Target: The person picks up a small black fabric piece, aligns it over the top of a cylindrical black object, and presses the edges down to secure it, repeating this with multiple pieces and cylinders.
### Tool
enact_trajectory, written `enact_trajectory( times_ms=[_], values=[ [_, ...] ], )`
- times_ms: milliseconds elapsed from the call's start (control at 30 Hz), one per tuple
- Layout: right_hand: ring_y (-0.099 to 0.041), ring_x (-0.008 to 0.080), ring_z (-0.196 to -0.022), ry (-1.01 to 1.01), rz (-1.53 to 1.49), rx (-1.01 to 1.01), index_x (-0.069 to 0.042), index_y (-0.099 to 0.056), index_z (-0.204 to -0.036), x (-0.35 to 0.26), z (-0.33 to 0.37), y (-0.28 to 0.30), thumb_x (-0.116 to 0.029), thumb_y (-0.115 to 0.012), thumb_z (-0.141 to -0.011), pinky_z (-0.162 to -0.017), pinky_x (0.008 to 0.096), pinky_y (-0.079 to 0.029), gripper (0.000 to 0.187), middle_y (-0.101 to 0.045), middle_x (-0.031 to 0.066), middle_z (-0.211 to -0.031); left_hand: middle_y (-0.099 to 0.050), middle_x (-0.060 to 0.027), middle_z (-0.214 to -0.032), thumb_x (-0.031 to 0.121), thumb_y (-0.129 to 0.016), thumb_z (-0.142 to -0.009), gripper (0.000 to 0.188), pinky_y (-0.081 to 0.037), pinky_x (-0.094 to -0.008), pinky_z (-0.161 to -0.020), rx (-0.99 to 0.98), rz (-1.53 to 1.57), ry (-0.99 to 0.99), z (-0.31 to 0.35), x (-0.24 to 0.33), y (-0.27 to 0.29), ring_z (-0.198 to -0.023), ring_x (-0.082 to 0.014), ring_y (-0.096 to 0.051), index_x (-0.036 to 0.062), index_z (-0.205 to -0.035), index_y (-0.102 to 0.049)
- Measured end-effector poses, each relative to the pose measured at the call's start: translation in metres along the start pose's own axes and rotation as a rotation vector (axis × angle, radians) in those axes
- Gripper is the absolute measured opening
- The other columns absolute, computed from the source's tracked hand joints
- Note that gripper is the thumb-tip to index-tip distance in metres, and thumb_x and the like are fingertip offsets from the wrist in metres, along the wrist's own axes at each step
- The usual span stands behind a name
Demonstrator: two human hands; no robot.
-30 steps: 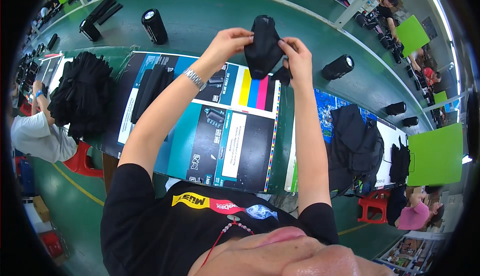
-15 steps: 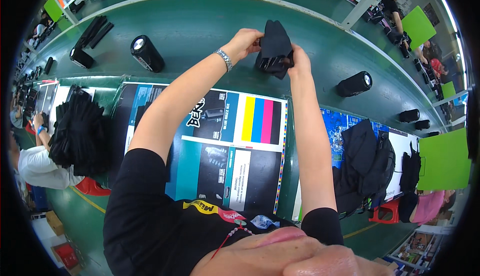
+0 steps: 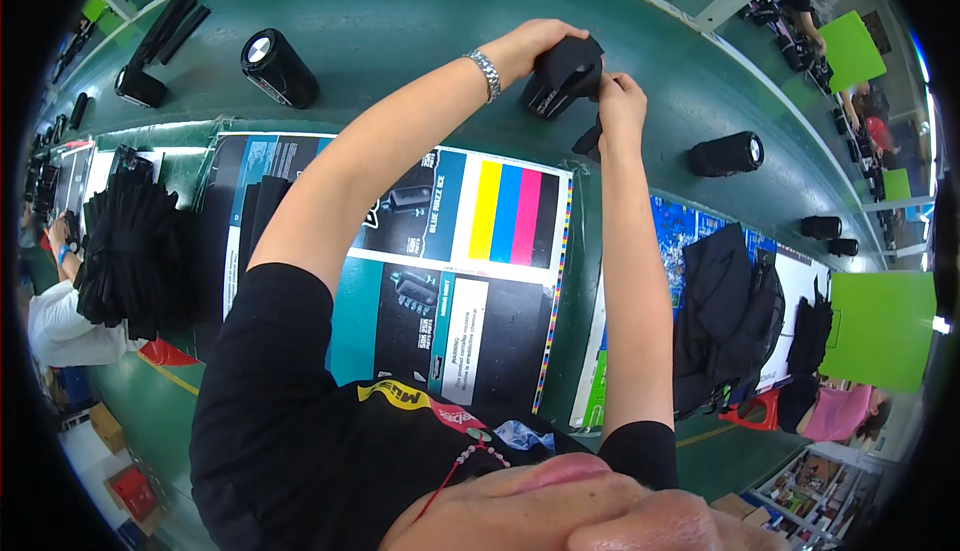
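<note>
Just past twelve o'clock, the left hand (image 3: 530, 48) curls over the top of a black can (image 3: 548, 98), gripping the black cloth (image 3: 575, 54) there. At one o'clock, the right hand (image 3: 622, 106) pinches the cloth at the can's side. A dark flap (image 3: 588, 139) hangs just under the right hand. The can is tilted, and both hands are over the green surface (image 3: 420, 21).

The cloth looks only partly on: the top is covered, but the lower side is bare. That bare side has pale letters, too small and tilted to read well.

Farther out, more cans have no cloth that I can see. One can (image 3: 278, 69) is between ten and eleven o'clock, with a silvery round end. Another can (image 3: 140, 86) is at ten, near some long dark strips (image 3: 172, 29). A third can (image 3: 725, 154) is at two. A big heap of black cloth pieces (image 3: 135, 251) sits at nine, so lots of pieces seem to be left.

Near the middle lies a shiny printed sheet (image 3: 360, 301). It has white letters, little gadget pictures, a white box (image 3: 467, 341) of small dark print, and yellow, blue, pink and black bars (image 3: 505, 213). Toward seven o'clock, the person's black shirt (image 3: 270, 421) has lettered yellow and red patches.
</note>
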State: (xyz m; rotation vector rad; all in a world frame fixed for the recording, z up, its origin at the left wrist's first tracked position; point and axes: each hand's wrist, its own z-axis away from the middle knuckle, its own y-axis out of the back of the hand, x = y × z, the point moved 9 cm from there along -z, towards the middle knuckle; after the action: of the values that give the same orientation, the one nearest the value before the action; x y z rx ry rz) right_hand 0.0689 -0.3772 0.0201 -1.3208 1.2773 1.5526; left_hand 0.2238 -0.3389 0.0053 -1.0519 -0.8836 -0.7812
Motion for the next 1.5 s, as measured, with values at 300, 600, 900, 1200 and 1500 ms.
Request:
enact_trajectory(
  times_ms=[300, 600, 900, 1200, 1500],
  values=[
    [-0.062, 0.0385, -0.087, 0.204, 0.456, 0.254, -0.004, -0.064, -0.084, 0.009, 0.029, 0.029, -0.023, -0.063, -0.082, -0.073, 0.0447, -0.047, 0.019, -0.065, 0.0152, -0.089, -0.065, -0.0134, -0.103, 0.022, -0.054, -0.089, 0.026, -0.045, -0.0316, -0.084, 0.082, -0.776, -0.621, -0.017, -0.016, 0.001, -0.097, -0.0246, -0.060, 0.0030, -0.100, -0.069],
    [-0.062, 0.0363, -0.086, 0.198, 0.459, 0.220, -0.005, -0.063, -0.084, 0.035, 0.017, 0.022, -0.026, -0.062, -0.084, -0.075, 0.0439, -0.047, 0.021, -0.064, 0.0162, -0.092, -0.064, -0.0210, -0.111, 0.051, -0.042, -0.094, 0.057, -0.046, -0.0444, -0.094, 0.512, -0.570, -0.761, 0.004, 0.007, 0.026, -0.109, -0.0276, -0.060, 0.0019, -0.106, -0.067],
    [-0.063, 0.0170, -0.097, 0.078, -0.627, -0.036, -0.003, -0.055, -0.114, 0.026, 0.035, -0.010, -0.030, -0.036, -0.100, -0.082, 0.0305, -0.049, 0.036, -0.065, 0.0057, -0.102, -0.066, -0.0133, -0.090, 0.048, -0.039, -0.095, 0.052, -0.051, -0.0368, -0.076, -0.069, 0.504, -0.232, 0.053, 0.006, -0.054, -0.084, -0.0242, -0.065, 0.0022, -0.093, -0.064],
    [-0.065, 0.0153, -0.078, -0.403, -0.985, -0.314, -0.003, -0.056, -0.101, 0.018, 0.071, -0.019, -0.058, -0.035, -0.095, -0.062, 0.0305, -0.054, 0.059, -0.064, 0.0061, -0.088, -0.065, -0.0238, -0.096, 0.056, -0.010, -0.095, 0.076, -0.053, -0.0484, -0.084, -0.054, 0.531, -0.127, 0.085, 0.016, -0.066, -0.089, -0.0362, -0.065, -0.0011, -0.103, -0.060],
    [-0.043, 0.0072, -0.041, -0.056, -0.444, -0.327, -0.001, -0.060, -0.095, -0.033, 0.112, 0.004, -0.058, -0.046, -0.093, -0.035, 0.0202, -0.026, 0.058, -0.062, 0.0119, -0.068, -0.064, -0.0249, -0.088, 0.052, -0.001, -0.095, 0.076, -0.054, -0.0464, -0.077, -0.078, 0.702, -0.201, 0.101, 0.025, -0.065, -0.084, -0.0342, -0.065, 0.0007, -0.103, -0.058]
  ],
)
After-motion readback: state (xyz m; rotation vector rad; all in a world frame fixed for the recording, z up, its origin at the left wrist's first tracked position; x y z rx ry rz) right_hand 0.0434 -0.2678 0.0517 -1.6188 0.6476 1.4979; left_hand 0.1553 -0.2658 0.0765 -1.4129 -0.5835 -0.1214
